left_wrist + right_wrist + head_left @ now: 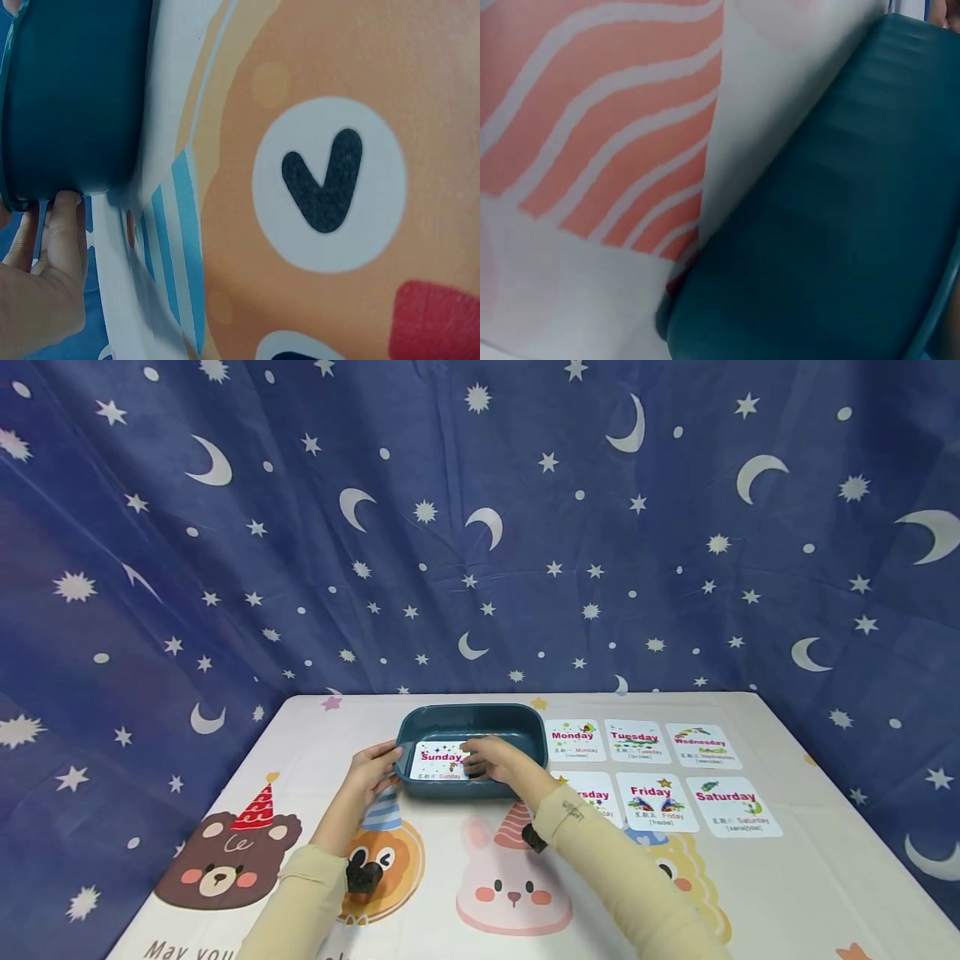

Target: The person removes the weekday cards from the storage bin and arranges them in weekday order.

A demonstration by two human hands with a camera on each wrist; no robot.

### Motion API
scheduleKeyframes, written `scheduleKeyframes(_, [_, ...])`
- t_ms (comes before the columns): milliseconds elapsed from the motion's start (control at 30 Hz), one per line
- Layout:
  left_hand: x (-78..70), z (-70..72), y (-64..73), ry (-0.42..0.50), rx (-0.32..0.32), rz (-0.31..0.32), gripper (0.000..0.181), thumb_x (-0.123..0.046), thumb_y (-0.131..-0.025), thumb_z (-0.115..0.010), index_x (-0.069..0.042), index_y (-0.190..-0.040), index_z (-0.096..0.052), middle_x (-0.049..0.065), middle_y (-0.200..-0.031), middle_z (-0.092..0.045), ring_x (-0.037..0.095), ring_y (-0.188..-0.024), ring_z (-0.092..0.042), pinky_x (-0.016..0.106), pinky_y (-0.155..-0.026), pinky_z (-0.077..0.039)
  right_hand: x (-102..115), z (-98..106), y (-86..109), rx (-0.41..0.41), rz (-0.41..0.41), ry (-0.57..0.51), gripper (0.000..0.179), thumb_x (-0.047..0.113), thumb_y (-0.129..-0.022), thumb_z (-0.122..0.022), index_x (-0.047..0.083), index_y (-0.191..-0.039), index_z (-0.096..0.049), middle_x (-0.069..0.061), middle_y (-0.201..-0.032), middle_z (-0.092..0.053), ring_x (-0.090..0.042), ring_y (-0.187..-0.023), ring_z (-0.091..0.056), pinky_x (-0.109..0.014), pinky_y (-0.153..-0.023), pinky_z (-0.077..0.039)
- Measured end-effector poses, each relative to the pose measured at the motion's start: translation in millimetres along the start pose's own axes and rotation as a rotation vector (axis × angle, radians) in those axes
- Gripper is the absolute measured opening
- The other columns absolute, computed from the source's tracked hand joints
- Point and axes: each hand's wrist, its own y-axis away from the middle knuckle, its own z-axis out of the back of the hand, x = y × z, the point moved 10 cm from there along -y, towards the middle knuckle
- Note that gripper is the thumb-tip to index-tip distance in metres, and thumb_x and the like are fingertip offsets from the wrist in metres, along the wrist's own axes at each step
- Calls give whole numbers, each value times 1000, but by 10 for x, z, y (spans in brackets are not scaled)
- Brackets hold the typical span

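Note:
A dark teal tray (pixel 450 790) with rounded corners stands at the back middle of the table. My left hand (pixel 372 768) grips its left end, the fingers against the outer wall in the left wrist view. Inside the tray is a white card (pixel 435 760) printed "Sunday". Reaching in over the front rim, my right hand (pixel 498 760) pinches the right edge of this card with curled fingers. In the right wrist view the tray's outer wall (pixel 817 202) fills much of the frame and hides the fingers.
Right of the tray lie two rows of weekday cards: Monday (pixel 574 741), Tuesday (pixel 638 742) and Wednesday (pixel 703 746) behind, Thursday (pixel 596 791), Friday (pixel 657 802) and Saturday (pixel 734 807) in front. My right forearm partly covers Thursday. A starry blue curtain (pixel 480 568) hangs behind the table.

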Motion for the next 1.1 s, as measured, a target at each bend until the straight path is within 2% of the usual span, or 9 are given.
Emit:
scheduleKeyframes(133, [9,-16,11,3,12,-4,45,-13,-96,-53,1,-138,-43,24,-136,-47,15,-92,-60,19,-65,-54,-818,357,-1445,38,-15,-86,63,45,-75,-75,9,-124,-56,-17,-105,-67,-27,-88,-69,-51,-76,-50])
scheduleKeyframes(267, [-2,-28,32,22,27,-20,46,-12,-96,-52,4,-138,-41,25,-134,-47,11,-86,-61,19,-64,-53,-1048,431,-1835,45,-40,-155,66,45,-69,-79,10,-120,-58,-16,-103,-69,-30,-90,-69,-52,-73,-52])
scheduleKeyframes(367, [-5,-36,34,31,35,-23,47,-11,-96,-52,4,-138,-41,26,-132,-49,10,-83,-60,18,-63,-53,-781,360,-1354,-4,-43,-147,63,39,-77,-75,5,-125,-54,-20,-108,-66,-33,-92,-67,-51,-73,-54])
scheduleKeyframes(567, [4,-33,31,29,32,-12,47,-11,-96,-52,3,-139,-41,25,-134,-47,12,-87,-60,18,-63,-53,283,40,598,-144,-86,-75,48,21,-95,-52,-6,-133,-44,-31,-127,-51,-40,-110,-57,-48,-88,-52])
scheduleKeyframes(667, [-6,-18,32,28,27,-14,46,-11,-96,-52,2,-139,-41,24,-133,-48,11,-86,-60,18,-63,-53,537,-72,1074,-158,-111,-93,46,18,-98,-46,-9,-134,-41,-32,-132,-47,-42,-119,-50,-50,-97,-47])
scheduleKeyframes(767, [-20,-12,29,35,30,-22,47,-11,-96,-53,3,-139,-41,23,-128,-50,9,-81,-60,17,-61,-53,398,-37,808,-90,-103,-187,48,19,-95,-53,-11,-130,-43,-35,-128,-49,-46,-116,-51,-53,-94,-47])
scheduleKeyframes(967, [-33,-12,37,40,29,-23,47,-11,-96,-53,4,-139,-41,23,-126,-52,9,-79,-59,17,-60,-52,-246,195,-314,-40,-112,-322,57,29,-91,-61,-7,-132,-44,-31,-131,-50,-49,-117,-48,-56,-90,-48])
scheduleKeyframes(1033, [-29,-3,43,33,19,-17,47,-12,-96,-53,3,-139,-41,22,-127,-51,10,-81,-59,17,-60,-52,-273,204,-356,-37,-105,-337,57,30,-90,-62,-7,-131,-45,-31,-128,-51,-49,-116,-48,-56,-90,-48])
scheduleKeyframes(1100, [-29,1,47,31,14,-14,46,-12,-96,-53,3,-139,-42,22,-127,-52,10,-82,-59,17,-61,-52,-159,156,-122,-37,-88,-357,54,28,-90,-63,-9,-127,-48,-32,-124,-54,-47,-113,-51,-55,-89,-48])
